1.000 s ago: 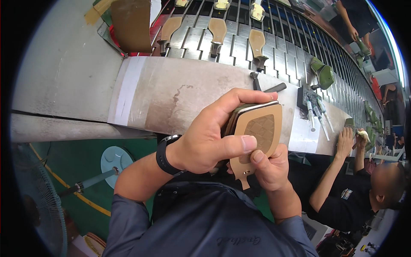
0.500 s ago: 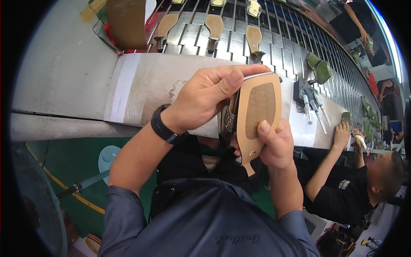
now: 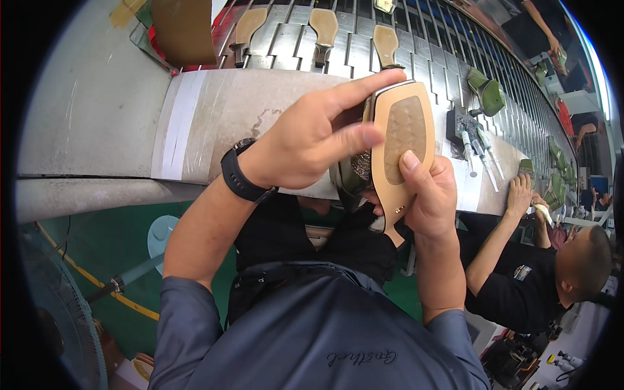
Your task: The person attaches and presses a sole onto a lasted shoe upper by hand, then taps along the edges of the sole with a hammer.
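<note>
Over the near edge of the bench (image 3: 214,123), a tan sole panel (image 3: 379,156) is facing up at the camera, and it's looking pretty smooth and leathery. It's rounding off broadly at the far end and narrowing to a little tail at the near one. A darker brown oval inset (image 3: 407,133) is showing a quilted diamond pattern, and a tiny shiny bit (image 3: 400,210) is catching light near the tail. Underneath, a glossy green shoe body (image 3: 350,185) is peeking out on the left, with a grainy, glittery strip (image 3: 361,166) running along it.

Grip-wise, the right hand (image 3: 432,201) is clamping the panel's lower right side: thumb lying across the bottom of the inset, fingers curling underneath. So most of the panel is sticking out past that thumb, toward the bench's far side. The left hand (image 3: 305,133) is resting its index finger along the rounded end, while its thumb is showing up blurred beside the left edge, so I can't tell if it's pressing on anything.

Beyond the bench, more tan soles (image 3: 324,27) are lying on a slatted metal conveyor (image 3: 290,42). On the bench's right part, a dark block (image 3: 459,123) is sitting next to some syringe-like tools (image 3: 481,156), and farther right a co-worker's hands (image 3: 519,196) are showing near a green piece (image 3: 526,166).
</note>
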Motion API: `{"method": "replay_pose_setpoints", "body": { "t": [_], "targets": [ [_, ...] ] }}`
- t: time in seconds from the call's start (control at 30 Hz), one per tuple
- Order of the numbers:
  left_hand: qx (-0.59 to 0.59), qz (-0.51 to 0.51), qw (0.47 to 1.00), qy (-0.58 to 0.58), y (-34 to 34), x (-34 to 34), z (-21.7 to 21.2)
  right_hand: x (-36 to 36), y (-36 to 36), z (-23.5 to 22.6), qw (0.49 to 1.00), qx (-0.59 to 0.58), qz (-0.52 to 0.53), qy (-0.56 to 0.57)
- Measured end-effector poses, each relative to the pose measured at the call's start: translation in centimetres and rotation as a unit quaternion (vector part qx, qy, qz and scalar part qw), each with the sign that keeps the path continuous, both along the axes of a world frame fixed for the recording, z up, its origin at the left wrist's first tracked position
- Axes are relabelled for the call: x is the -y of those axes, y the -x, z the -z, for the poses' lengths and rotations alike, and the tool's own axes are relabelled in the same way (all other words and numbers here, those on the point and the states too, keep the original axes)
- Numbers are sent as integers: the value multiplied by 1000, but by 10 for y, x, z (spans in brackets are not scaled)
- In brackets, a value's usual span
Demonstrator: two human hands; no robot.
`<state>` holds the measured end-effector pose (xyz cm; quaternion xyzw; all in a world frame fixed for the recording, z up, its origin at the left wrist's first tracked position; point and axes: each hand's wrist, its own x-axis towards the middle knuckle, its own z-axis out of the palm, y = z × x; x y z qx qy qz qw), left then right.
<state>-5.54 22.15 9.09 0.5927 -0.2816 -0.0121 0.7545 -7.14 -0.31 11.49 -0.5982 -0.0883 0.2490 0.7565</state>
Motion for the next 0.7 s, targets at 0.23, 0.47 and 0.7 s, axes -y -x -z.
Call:
{"method": "replay_pose_setpoints", "body": {
  "t": [0.23,0.47,0.7],
  "targets": [
    [-2,-79,997,8,34,-12,-3,-9,33,13,989,127,76,18],
    [-37,-177,982,48,89,-9,-9,-18,58,12,966,236,-2,100],
    [-68,-242,967,48,103,-11,-16,-31,64,14,943,301,-22,138]
  ]
}}
